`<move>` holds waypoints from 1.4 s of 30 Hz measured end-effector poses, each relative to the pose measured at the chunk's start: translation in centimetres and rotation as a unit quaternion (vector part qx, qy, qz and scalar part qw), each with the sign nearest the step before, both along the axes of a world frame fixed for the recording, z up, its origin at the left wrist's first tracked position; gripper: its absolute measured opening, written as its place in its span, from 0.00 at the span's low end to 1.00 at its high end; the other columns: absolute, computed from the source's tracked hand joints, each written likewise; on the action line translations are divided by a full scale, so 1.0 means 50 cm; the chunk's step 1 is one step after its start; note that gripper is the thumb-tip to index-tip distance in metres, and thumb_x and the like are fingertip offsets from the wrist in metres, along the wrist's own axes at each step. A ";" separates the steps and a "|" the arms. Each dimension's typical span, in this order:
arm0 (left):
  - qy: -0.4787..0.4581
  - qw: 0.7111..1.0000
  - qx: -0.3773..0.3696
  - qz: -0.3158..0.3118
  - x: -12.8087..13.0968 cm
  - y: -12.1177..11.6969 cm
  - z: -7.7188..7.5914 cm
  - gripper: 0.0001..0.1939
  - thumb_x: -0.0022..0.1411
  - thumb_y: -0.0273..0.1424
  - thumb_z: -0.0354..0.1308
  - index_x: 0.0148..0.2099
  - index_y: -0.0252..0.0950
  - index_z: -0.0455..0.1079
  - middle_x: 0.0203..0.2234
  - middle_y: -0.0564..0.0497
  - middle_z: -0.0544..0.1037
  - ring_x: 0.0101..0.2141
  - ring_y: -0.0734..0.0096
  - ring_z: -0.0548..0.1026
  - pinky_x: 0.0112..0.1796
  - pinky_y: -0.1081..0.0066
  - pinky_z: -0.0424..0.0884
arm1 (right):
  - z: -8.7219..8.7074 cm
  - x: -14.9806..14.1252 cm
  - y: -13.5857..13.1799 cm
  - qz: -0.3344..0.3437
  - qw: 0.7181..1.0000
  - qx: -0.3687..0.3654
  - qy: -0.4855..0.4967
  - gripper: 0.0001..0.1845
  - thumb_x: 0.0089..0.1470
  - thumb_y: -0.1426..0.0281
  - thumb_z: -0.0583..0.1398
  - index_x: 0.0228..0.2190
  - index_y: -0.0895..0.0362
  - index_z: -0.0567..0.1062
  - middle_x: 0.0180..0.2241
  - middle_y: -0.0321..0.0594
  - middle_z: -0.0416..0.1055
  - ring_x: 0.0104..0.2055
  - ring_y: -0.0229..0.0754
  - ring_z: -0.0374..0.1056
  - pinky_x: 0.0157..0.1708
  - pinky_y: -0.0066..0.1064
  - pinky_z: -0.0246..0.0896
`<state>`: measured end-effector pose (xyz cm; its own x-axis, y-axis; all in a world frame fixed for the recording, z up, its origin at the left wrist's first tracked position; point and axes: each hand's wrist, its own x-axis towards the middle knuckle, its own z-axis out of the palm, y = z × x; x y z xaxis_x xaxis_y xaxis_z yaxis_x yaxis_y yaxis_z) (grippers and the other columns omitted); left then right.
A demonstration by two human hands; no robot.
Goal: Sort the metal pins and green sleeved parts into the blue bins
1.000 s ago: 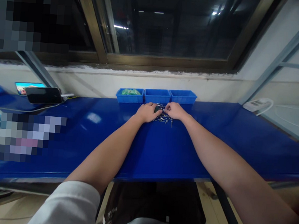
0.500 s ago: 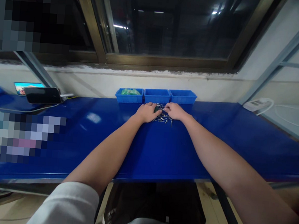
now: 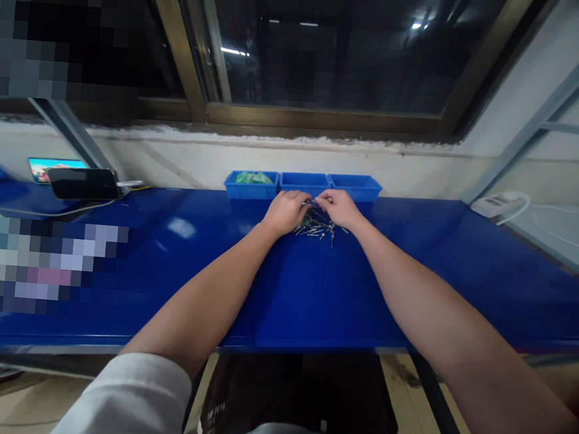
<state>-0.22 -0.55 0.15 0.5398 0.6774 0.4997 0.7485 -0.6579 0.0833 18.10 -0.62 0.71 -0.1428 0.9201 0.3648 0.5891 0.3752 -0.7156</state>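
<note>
A loose heap of thin metal pins [image 3: 313,229], which look like blind rivets, lies on the blue table [image 3: 303,292]. Over the heap's far left side is my left hand [image 3: 287,211], its thumb and fingers closed on some of the pins. My right hand [image 3: 339,207] pinches at the pins on the far right side, fingertips close to the left hand's. A few pins show between the two hands. Something green lies among the pins beside my left hand; its shape is partly hidden.
Behind the hands stand three blue bins: the left bin [image 3: 251,188] with green bags [image 3: 251,177], a middle bin [image 3: 305,179] and a right bin [image 3: 356,186]. At left lean a black phone [image 3: 81,183] and a lit screen [image 3: 56,164]. A white device [image 3: 500,202] with a cable sits right.
Both hands have lifted slightly and moved a little away from me. More pins now show beneath them, and the fingertips have come closer together over the heap.
</note>
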 end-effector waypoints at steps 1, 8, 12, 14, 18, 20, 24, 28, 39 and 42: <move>-0.001 1.000 -0.002 0.000 -0.001 0.000 0.001 0.14 0.72 0.33 0.49 0.54 0.36 0.71 0.48 0.44 0.79 0.51 0.59 0.75 0.52 0.60 0.66 | 0.000 0.000 0.000 0.005 1.000 -0.013 0.014 0.09 0.58 0.68 0.59 0.29 0.59 0.75 0.25 0.37 0.72 0.29 0.38 0.66 0.33 0.31 0.60; 0.012 1.000 0.003 0.023 -0.002 -0.003 0.007 0.13 0.72 0.33 0.48 0.48 0.36 0.72 0.43 0.43 0.80 0.48 0.57 0.75 0.50 0.58 0.67 | -0.001 -0.001 -0.002 0.025 0.993 -0.058 0.104 0.07 0.54 0.66 0.63 0.30 0.58 0.74 0.22 0.36 0.72 0.25 0.36 0.65 0.31 0.30 0.61; 0.021 0.999 0.008 0.049 -0.002 -0.004 0.009 0.14 0.72 0.32 0.46 0.47 0.35 0.73 0.42 0.42 0.80 0.46 0.57 0.76 0.49 0.58 0.67 | 0.005 0.002 -0.008 0.021 0.986 -0.042 0.159 0.13 0.50 0.60 0.66 0.27 0.58 0.74 0.23 0.37 0.74 0.23 0.34 0.63 0.29 0.30 0.61; 0.023 0.998 0.005 0.050 -0.003 -0.003 0.009 0.14 0.73 0.32 0.45 0.47 0.36 0.73 0.43 0.43 0.80 0.46 0.58 0.76 0.49 0.59 0.67 | 0.006 0.006 -0.009 0.026 0.984 -0.044 0.171 0.15 0.47 0.59 0.67 0.25 0.58 0.74 0.24 0.38 0.74 0.23 0.34 0.62 0.28 0.30 0.60; 0.012 0.999 0.006 0.042 -0.003 -0.004 0.005 0.15 0.72 0.37 0.49 0.52 0.35 0.71 0.46 0.43 0.79 0.49 0.57 0.75 0.51 0.59 0.66 | 0.004 0.014 -0.001 0.004 0.982 -0.030 0.186 0.13 0.46 0.60 0.67 0.25 0.58 0.76 0.25 0.39 0.76 0.26 0.38 0.67 0.31 0.33 0.63; 0.005 0.999 0.006 0.052 -0.003 -0.005 0.002 0.19 0.71 0.41 0.50 0.55 0.34 0.69 0.49 0.41 0.78 0.51 0.55 0.74 0.52 0.58 0.66 | 0.001 0.020 0.007 -0.045 0.983 0.008 0.178 0.09 0.46 0.64 0.65 0.27 0.57 0.78 0.28 0.39 0.78 0.32 0.42 0.71 0.37 0.35 0.67; 0.008 0.996 -0.014 0.083 -0.002 -0.008 0.000 0.23 0.72 0.44 0.46 0.56 0.33 0.68 0.51 0.40 0.77 0.52 0.53 0.73 0.53 0.57 0.66 | -0.004 0.040 0.016 -0.184 0.975 0.083 0.096 0.11 0.48 0.71 0.61 0.35 0.59 0.80 0.38 0.44 0.80 0.43 0.47 0.73 0.49 0.39 0.66; 0.013 0.996 -0.025 0.090 -0.001 -0.009 0.001 0.26 0.72 0.46 0.43 0.56 0.32 0.69 0.50 0.40 0.77 0.52 0.53 0.73 0.53 0.57 0.65 | -0.009 0.057 0.014 -0.258 0.963 0.072 0.008 0.20 0.50 0.72 0.60 0.46 0.58 0.79 0.46 0.46 0.78 0.56 0.56 0.65 0.58 0.51 0.58; 0.029 0.995 -0.045 0.086 -0.001 -0.010 0.001 0.28 0.72 0.47 0.41 0.60 0.31 0.66 0.53 0.38 0.75 0.54 0.52 0.71 0.54 0.56 0.65 | -0.027 0.063 0.024 -0.212 0.974 0.028 -0.071 0.41 0.49 0.71 0.65 0.64 0.61 0.62 0.65 0.56 0.58 0.64 0.61 0.53 0.61 0.50 0.52; 0.035 0.995 -0.047 0.083 -0.002 -0.009 -0.002 0.30 0.71 0.49 0.41 0.59 0.32 0.67 0.52 0.39 0.76 0.54 0.52 0.72 0.53 0.57 0.65 | -0.025 0.056 0.022 -0.200 0.971 0.087 -0.095 0.28 0.50 0.71 0.63 0.54 0.60 0.72 0.58 0.54 0.66 0.61 0.57 0.59 0.60 0.48 0.54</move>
